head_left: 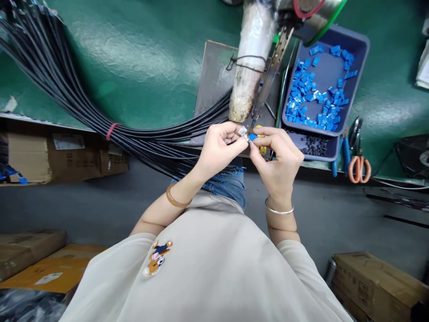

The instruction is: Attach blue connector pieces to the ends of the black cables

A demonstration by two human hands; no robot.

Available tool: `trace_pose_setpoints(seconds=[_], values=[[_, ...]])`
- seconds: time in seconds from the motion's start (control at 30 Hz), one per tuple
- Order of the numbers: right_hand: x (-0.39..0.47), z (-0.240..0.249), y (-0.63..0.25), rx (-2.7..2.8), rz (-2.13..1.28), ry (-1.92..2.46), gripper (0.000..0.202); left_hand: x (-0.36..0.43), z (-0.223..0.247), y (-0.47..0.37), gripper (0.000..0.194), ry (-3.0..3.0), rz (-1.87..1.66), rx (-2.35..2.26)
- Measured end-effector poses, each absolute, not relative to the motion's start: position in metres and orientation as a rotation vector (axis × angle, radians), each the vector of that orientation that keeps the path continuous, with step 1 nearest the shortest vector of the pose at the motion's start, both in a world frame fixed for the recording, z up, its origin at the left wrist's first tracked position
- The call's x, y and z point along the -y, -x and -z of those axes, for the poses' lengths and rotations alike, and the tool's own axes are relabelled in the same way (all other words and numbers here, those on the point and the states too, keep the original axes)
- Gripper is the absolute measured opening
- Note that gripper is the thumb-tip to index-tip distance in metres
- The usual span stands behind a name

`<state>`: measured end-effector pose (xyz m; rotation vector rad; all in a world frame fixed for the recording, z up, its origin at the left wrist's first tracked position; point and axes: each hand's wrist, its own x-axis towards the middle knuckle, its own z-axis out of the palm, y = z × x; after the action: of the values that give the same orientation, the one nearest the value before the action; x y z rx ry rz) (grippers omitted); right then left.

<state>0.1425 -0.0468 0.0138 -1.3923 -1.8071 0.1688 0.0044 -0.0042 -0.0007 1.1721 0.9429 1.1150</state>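
Observation:
My left hand (219, 145) pinches a small whitish piece (242, 131), perhaps a cable end; its exact kind is unclear. Facing it, my right hand (279, 154) grips a small blue connector (253, 136) between thumb and fingers. The two pieces meet or nearly meet under the tip of a soldering iron (254, 117). To the left, a thick bundle of black cables (147, 136) runs past my left hand, held by a red tie (112, 131). Something yellow (262, 150) shows behind my right fingers.
A grey bin (363, 58) of blue connectors stands at right, with a smaller tray (330, 154) of black parts before it. Orange-handled scissors (359, 169) and blue-handled pliers (346, 150) hang at the bench edge. A plastic-wrapped tube (253, 40) and a solder spool (318, 20) stand above.

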Motion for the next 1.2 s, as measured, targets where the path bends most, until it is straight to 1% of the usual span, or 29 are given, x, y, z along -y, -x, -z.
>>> trace_pose_setpoints(seconds=[0.4,0.67,0.73,0.8,0.9,1.0,1.03,1.13,1.2], values=[[0.047,-0.011,-0.143,1.863,-0.163,1.376,0.014,0.004,0.003,0.0,0.013,-1.148,-1.047,-0.979],[0.047,-0.011,-0.145,1.814,-0.203,1.366,0.011,0.005,0.002,-0.002,0.013,-1.177,-1.029,-0.955],[0.051,-0.012,-0.146,1.787,-0.232,1.377,0.009,0.008,0.003,0.002,0.011,-1.222,-0.956,-0.922],[0.058,-0.013,-0.148,1.724,-0.285,1.389,0.007,0.011,0.005,0.009,0.005,-1.264,-0.83,-0.871],[0.072,-0.015,-0.153,1.497,-0.365,1.353,0.008,0.007,0.005,0.025,0.008,-1.34,-0.559,-0.763],[0.085,-0.017,-0.16,1.307,-0.319,1.252,0.012,-0.006,-0.007,0.037,0.022,-1.528,-0.199,-0.491],[0.088,-0.018,-0.162,1.283,-0.283,1.236,0.011,-0.009,-0.015,0.039,0.022,-1.614,-0.114,-0.391],[0.094,-0.021,-0.164,1.274,-0.226,1.281,0.008,-0.005,-0.046,0.038,0.01,-2.014,-0.046,-0.181],[0.097,-0.022,-0.162,1.295,-0.248,1.327,0.008,0.013,-0.065,0.036,0.017,-2.405,-0.097,-0.3]])
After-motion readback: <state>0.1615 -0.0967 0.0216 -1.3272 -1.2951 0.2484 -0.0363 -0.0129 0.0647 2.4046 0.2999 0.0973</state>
